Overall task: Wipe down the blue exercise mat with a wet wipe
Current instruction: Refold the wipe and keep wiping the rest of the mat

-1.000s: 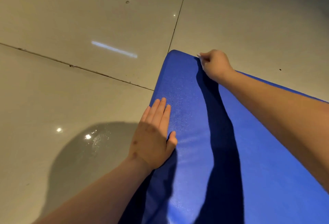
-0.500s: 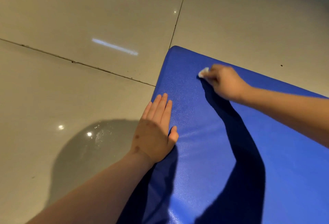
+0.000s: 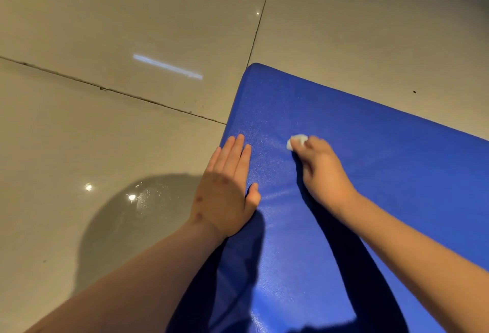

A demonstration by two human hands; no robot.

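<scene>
Mat (image 3: pixel 383 173) — left hand (image 3: pixel 227 189) flat, right hand (image 3: pixel 320 171) pinching wipe (image 3: pixel 296 141).

The mat (image 3: pixel 370 173) was a deep royal blue with a fine pebbly grain, the crumpled wipe (image 3: pixel 295 142) was white, and the floor (image 3: pixel 105 28) was glossy beige tile with dark grout lines.
</scene>
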